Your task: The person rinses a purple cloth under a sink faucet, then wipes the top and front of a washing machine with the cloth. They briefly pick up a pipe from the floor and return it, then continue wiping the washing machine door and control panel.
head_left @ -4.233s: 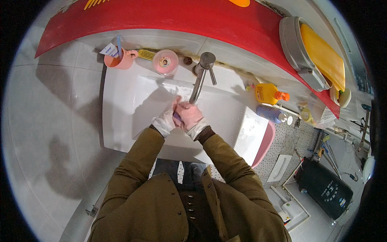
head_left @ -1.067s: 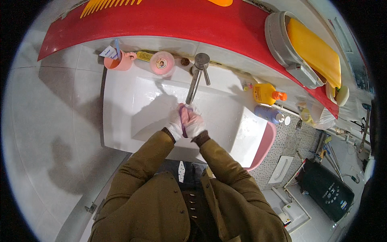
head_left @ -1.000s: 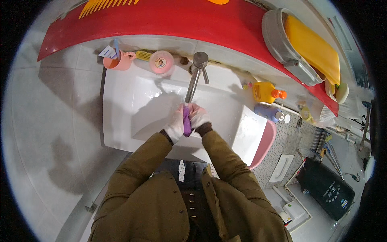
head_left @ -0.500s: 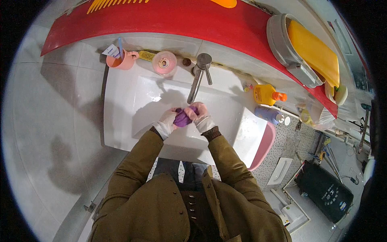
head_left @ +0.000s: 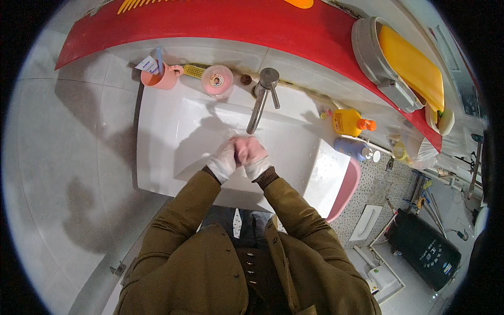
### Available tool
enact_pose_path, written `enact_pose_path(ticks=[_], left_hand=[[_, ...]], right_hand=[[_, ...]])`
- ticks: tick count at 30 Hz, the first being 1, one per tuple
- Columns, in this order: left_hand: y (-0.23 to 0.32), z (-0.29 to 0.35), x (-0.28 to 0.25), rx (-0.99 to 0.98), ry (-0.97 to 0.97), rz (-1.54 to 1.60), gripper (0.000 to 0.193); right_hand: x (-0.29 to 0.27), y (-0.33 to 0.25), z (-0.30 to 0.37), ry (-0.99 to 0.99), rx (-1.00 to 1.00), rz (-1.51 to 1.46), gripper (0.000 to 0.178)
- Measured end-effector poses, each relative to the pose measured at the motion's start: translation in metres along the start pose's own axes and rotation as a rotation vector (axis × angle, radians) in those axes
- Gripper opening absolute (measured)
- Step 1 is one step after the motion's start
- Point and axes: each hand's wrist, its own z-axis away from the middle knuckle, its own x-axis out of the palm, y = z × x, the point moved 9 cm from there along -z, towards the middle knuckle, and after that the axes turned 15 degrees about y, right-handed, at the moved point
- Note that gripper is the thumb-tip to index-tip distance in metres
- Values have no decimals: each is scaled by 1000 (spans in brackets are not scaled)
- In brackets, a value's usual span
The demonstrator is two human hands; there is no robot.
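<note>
Steel faucet (head_left: 257,109), back edge of white sink (head_left: 157,152). Left hand (head_left: 224,157) and right hand (head_left: 252,151) pressed together just before spout; contents hidden, finger grip can't tell. Pink cup (head_left: 167,79): back-left corner.

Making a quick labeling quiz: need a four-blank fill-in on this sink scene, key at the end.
1. The right hand touches the person's own ____ hand.
2. The shelf behind the sink is coloured ____.
3. In the picture, the yellow bottle is to the ____ of the faucet.
4. The mug is coloured ____.

Missing words: left; red; right; pink.
</note>
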Motion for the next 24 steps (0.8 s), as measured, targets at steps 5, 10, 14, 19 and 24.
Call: enact_pose_path(ticks=[5, 10, 14, 19, 24], left_hand=[[3, -14, -25, 443, 366, -328, 5], [29, 39, 17, 1069, 304, -961, 4], [34, 76, 44, 1349, 38, -1144, 17], [90, 56, -16, 911, 279, -753, 16], [162, 125, -73, 1006, 313, -526, 27]], right_hand=[[3, 69, 19, 440, 413, -733, 34], [40, 124, 36, 163, 851, -998, 32], [24, 101, 30, -43, 402, -495, 30], [-72, 69, 5, 172, 582, -527, 65], [-156, -36, -42, 218, 324, -268, 94]])
